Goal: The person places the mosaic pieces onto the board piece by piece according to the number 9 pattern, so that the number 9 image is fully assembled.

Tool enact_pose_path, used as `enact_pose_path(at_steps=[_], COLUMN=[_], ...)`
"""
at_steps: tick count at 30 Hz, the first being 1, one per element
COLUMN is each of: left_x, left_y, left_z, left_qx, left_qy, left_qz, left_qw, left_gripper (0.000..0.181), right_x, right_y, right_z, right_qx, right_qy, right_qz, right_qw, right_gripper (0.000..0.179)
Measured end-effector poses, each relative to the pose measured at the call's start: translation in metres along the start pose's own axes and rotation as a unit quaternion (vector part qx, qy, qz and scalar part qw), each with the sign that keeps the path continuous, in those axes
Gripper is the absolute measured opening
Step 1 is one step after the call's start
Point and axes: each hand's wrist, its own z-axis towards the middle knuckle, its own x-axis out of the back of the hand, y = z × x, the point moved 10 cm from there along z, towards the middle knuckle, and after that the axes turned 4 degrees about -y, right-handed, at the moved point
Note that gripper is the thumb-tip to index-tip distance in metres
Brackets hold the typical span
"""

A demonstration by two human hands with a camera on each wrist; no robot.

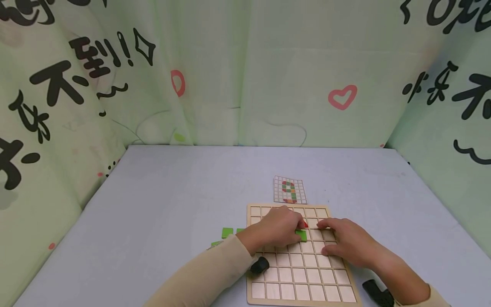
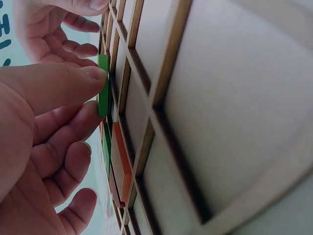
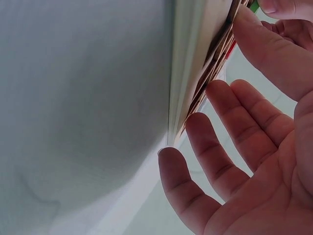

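Note:
My left hand (image 1: 280, 226) reaches over a wooden grid board (image 1: 303, 302) and pinches a green square tile (image 2: 103, 85) between thumb and finger. The tile stands on edge at the grid in the left wrist view. Just beyond it, an orange piece (image 2: 123, 159) and another green tile (image 2: 107, 147) lie in the cells. A bit of a red piece (image 1: 305, 224) shows beside my left fingers in the head view. At the board's right side is my right hand (image 1: 350, 241), its fingers spread and holding nothing, fingertips right at the grid.
Behind the board lies a gridded pattern card (image 1: 290, 190) with coloured squares. Loose green tiles (image 1: 227, 232) lie on the white table (image 1: 172, 192) left of the board, partly hidden by my left arm. Printed curtains (image 1: 284, 76) enclose the table's back and sides.

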Motion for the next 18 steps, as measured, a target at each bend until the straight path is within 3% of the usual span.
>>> enact_pose_path(at_steps=[18], left_x=[0.0015], left_y=[0.0083], left_z=[0.0007], left_qx=[-0.002], left_qy=[0.005], left_qz=[0.014], left_qw=[0.9999], left_gripper=[0.018], right_x=[0.0008], right_y=[-0.0019], right_z=[-0.001], right_qx=[0.015], right_qy=[0.007], right_qz=[-0.003], right_qw=[0.9999], right_gripper=[0.055])
